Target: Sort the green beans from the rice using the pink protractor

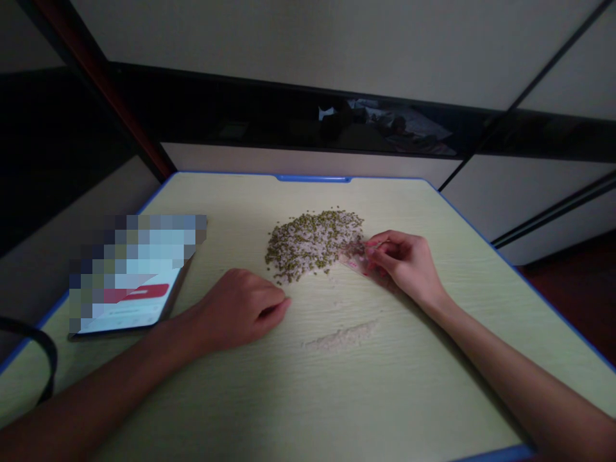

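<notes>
A spread pile of green beans mixed with white, rice-like grains (312, 244) lies on the table. My right hand (407, 260) is at the pile's right edge, its thumb and fingers pinched on a thin, clear plastic piece with red marks (355, 262). The plastic touches the grains there; its exact kind is unclear. My left hand (243, 308) rests on the table just left of and below the pile, curled closed, with nothing visible in it. Closer to me, a narrow strip of white grains (341, 337) lies apart from the pile.
A tablet (139, 292) with a lit, partly blurred screen lies at the left, beside my left forearm. The pale table (409, 398) has a blue rim and a blue handle (312, 179) at its far edge. Cabinet panels (308, 38) stand behind it. A black strap (45, 350) curves at lower left.
</notes>
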Demonstrator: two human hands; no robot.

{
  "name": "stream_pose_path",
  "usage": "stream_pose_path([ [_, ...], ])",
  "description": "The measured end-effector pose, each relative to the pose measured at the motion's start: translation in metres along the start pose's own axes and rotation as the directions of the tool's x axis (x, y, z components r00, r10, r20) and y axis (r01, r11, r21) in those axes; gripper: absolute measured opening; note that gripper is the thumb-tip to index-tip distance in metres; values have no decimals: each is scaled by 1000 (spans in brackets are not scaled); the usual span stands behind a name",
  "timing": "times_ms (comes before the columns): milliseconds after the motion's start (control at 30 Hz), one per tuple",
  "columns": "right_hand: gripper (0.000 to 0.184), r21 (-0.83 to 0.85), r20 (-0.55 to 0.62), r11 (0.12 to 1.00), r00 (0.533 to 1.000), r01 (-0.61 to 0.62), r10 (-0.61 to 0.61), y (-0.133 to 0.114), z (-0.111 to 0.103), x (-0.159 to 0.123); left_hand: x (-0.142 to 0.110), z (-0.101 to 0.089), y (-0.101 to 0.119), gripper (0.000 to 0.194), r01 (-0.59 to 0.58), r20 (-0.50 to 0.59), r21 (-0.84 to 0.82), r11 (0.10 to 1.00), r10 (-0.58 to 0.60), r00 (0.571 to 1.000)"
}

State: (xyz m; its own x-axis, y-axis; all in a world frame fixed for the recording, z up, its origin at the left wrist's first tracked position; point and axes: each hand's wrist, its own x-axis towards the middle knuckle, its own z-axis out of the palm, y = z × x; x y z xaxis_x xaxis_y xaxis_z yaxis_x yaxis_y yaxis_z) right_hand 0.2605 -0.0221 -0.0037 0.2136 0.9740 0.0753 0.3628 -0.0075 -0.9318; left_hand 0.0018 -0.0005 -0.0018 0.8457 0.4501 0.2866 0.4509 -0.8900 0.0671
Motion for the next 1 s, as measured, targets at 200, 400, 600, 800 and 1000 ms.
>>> stream_pose_path([
  [200, 13, -13, -13, 1000, 1000, -26, 26, -2, -3, -1, 0, 1, 0, 35, 0, -1, 2, 1000, 0, 1000],
  [400, 12, -8, -24, 999, 999, -45, 44, -3, -5, -2, -1, 1, -1, 34, -15, -15, -2, 1000, 15, 1000],
  [600, 13, -16, -9, 998, 998, -60, 60, -4, -7, -4, 0, 0, -1, 34, -3, -4, -11, 1000, 3, 1000],
  [800, 14, 14, 28, 997, 997, -71, 71, -5, -5, -7, 0, 0, 0, 35, 5, 6, -17, 1000, -5, 1000],
  [1000, 13, -19, -6, 1000, 1000, -22, 22, -3, -5, -7, 0, -2, 1, 35, 4, 14, -27, 1000, -4, 1000],
])
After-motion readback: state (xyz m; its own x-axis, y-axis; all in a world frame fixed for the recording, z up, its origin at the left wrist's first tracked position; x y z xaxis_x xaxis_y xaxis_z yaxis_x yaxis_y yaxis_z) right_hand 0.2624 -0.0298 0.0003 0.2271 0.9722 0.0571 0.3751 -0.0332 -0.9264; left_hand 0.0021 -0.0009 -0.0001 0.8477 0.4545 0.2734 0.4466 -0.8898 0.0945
